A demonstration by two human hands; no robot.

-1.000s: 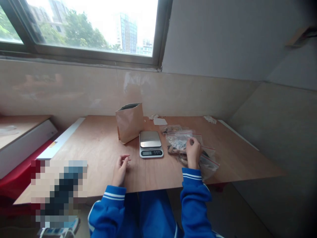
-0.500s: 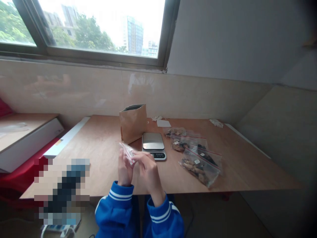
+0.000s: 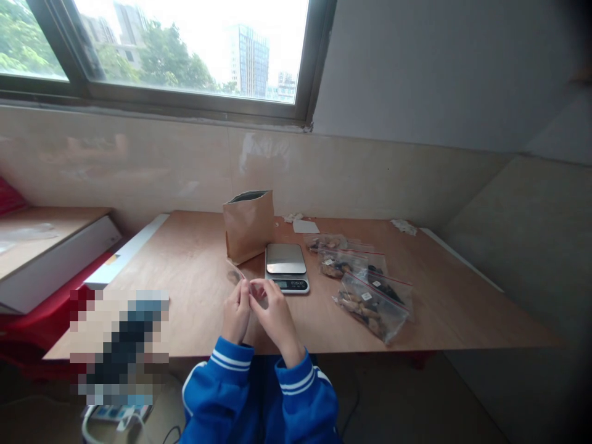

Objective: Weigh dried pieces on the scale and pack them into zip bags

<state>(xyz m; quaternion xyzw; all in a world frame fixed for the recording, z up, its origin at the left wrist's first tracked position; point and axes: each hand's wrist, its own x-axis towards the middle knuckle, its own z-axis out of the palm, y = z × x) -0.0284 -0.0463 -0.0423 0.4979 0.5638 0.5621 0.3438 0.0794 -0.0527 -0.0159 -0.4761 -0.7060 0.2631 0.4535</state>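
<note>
My left hand (image 3: 236,312) and my right hand (image 3: 276,313) meet in front of the scale, both closed in a pinch. Between their fingertips is a thin clear plastic zip bag (image 3: 237,269), turned nearly edge-on, so its contents cannot be made out. Just beyond the hands, a digital kitchen scale (image 3: 285,259) with a steel plate carries nothing. Behind and left of it stands a brown paper bag (image 3: 250,227), upright with its top open.
On the right lie several clear zip bags (image 3: 371,306) of dried brown and dark pieces, with small white labels. A white paper (image 3: 306,227) and crumpled tissue (image 3: 404,227) lie toward the wall. A blurred-out patch (image 3: 124,339) covers the table's front left.
My hands have drawn close together on the zip bag, which has turned from showing its face to nearly edge-on. The objects on the table have kept their places.
</note>
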